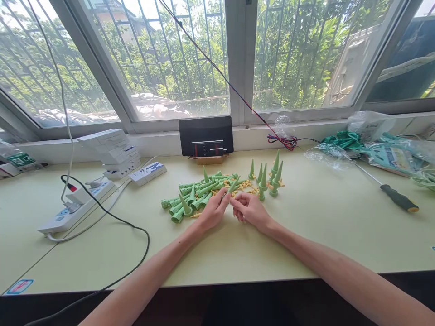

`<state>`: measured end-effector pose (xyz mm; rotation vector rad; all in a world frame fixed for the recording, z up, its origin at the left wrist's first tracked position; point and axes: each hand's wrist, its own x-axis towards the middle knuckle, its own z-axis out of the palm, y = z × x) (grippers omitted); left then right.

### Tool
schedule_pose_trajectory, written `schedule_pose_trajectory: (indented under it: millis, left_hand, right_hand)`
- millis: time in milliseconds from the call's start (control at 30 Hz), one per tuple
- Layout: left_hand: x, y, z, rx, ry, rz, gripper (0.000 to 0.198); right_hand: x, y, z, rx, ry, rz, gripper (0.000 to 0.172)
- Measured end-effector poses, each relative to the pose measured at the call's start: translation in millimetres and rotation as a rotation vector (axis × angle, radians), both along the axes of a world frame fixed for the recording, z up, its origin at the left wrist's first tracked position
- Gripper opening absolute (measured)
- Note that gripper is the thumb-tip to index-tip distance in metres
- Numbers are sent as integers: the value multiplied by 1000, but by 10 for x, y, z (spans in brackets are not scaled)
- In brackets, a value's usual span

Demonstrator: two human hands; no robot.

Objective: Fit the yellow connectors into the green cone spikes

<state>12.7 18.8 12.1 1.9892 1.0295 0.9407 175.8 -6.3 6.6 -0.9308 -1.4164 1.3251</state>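
My left hand (214,210) is closed around a green plastic cone-shaped spike (234,183), whose tip points up and away from me. Close beside it, the fingers of my right hand (253,211) are pinched together near the spike's lower end. Whatever they hold, if anything, is hidden or too small to make out. Behind and left of my hands lies a heap of similar green spikes (176,209), a few standing on their bases. Small yellow pegs (245,184) are scattered among and beside them. To the right, several green spikes (277,179) stand upright, some with yellow pegs sticking out.
A dark tablet (205,136) leans by the window behind the heap. White boxes (117,151) and a power strip (78,206) with cables are on the left. A screwdriver (397,197) and plastic bags (384,154) lie on the right. A black cable (148,240) crosses the table's front edge.
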Motion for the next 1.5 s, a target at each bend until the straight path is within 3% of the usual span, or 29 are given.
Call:
schedule_pose_trajectory:
  millis: [233,667,900,1033,1500]
  left_hand:
    - [-11,35,-32,-34,-27,-24,32]
    - [6,25,12,11,13,31,39]
    - [15,-20,44,-2,72,-15,33]
    - [19,-37,42,-18,104,-54,46]
    - [35,-21,-21,108,129,64,39]
  right_hand:
    - [12,8,-37,286,-217,-154,28]
    - [39,64,-38,182,-123,-96,36]
    - [44,89,-19,96,-45,-109,39]
    - [58,93,-22,114,-66,-129,36]
    - [71,75,-23,212,-157,-141,33]
